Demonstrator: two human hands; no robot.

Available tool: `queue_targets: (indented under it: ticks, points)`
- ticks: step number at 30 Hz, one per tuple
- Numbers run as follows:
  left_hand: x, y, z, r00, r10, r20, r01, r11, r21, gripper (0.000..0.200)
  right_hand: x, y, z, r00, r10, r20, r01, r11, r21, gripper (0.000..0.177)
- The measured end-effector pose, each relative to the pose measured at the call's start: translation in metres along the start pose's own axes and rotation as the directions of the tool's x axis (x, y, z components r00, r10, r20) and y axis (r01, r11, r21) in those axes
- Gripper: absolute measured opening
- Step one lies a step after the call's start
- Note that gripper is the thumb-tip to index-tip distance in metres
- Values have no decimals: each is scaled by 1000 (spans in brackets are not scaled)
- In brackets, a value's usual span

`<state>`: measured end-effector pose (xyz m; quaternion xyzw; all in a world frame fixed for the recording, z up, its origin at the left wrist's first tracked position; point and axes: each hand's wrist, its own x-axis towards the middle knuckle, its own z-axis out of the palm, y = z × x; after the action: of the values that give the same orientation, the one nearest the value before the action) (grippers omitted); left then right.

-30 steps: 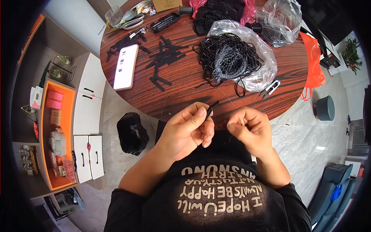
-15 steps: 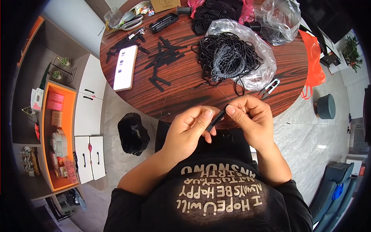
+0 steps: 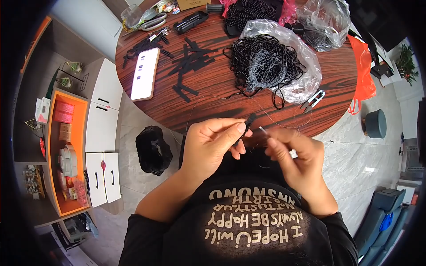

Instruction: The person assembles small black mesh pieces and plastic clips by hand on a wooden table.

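Observation:
My left hand pinches a black strip edged with small black beads; its lower part is hidden by my fingers. My right hand, smeared by motion, is apart from the strip on its right. Between its thumb and forefinger a thin, pale, needle-like piece sticks out toward the strip. A fine thread loops across the table edge near both hands. Beyond lies a tangled heap of black bead strings on a clear plastic bag.
On the round wooden table lie loose black strips, a phone, thread snips, scissors and a black case. An orange bag hangs at the right edge. A black-lined bin stands on the floor.
My right hand has moved away from the strip, to the right and slightly down, with the pale piece now showing. My left hand keeps hold of the strip, now tilted more upright.

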<state>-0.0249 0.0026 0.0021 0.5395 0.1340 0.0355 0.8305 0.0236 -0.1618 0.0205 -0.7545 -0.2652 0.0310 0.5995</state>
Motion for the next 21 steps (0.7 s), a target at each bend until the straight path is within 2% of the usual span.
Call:
queue_targets:
  ticks: [1,2,6,11,21]
  points:
    - [-1,0,1,1000,15,-10,-14,1000,7,15,-1,-3,-2,995,-64,70,75,985,-158,8]
    - [-1,0,1,1000,12,-8,-12,1000,7,15,-2,-4,-3,996,-62,68,72,985,-159,8]
    - [-5,0,2,995,96,0,-95,986,135,12,-2,-8,-4,981,-135,142,179,913,-367,17]
    - [-6,0,5,988,156,-21,-149,971,185,9,-2,-5,-1,984,-124,125,160,922,-352,16]
    - [-7,-1,5,984,176,-6,-168,950,263,8,-2,-5,0,985,-129,113,160,928,-337,16]
